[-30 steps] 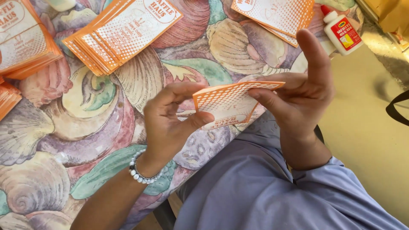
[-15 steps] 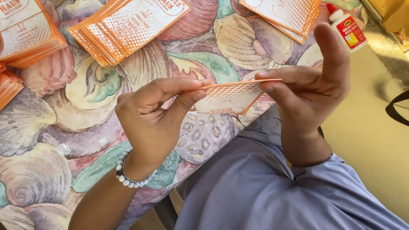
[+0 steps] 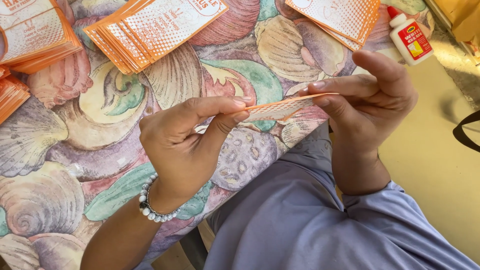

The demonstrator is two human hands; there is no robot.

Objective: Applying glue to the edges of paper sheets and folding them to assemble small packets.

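My left hand [image 3: 187, 145] and my right hand [image 3: 370, 100] hold one orange and white printed card [image 3: 280, 107] between them, above the near edge of a table. The card lies almost flat, seen nearly edge-on. Left thumb and forefinger pinch its left end; right thumb and fingers pinch its right end. A bead bracelet [image 3: 152, 210] is on my left wrist.
The table wears a shell-patterned cloth [image 3: 75, 165]. Fanned stacks of the same orange cards lie at the far middle [image 3: 155, 30], far right [image 3: 340, 15] and left [image 3: 30, 37]. A small white glue bottle with a red cap [image 3: 410, 37] stands at the far right. My lap in grey-blue cloth [image 3: 300, 220] is below.
The card has tilted from face-up to nearly edge-on and flat. Both hands have spread a little apart along it, the left one shifting leftward.
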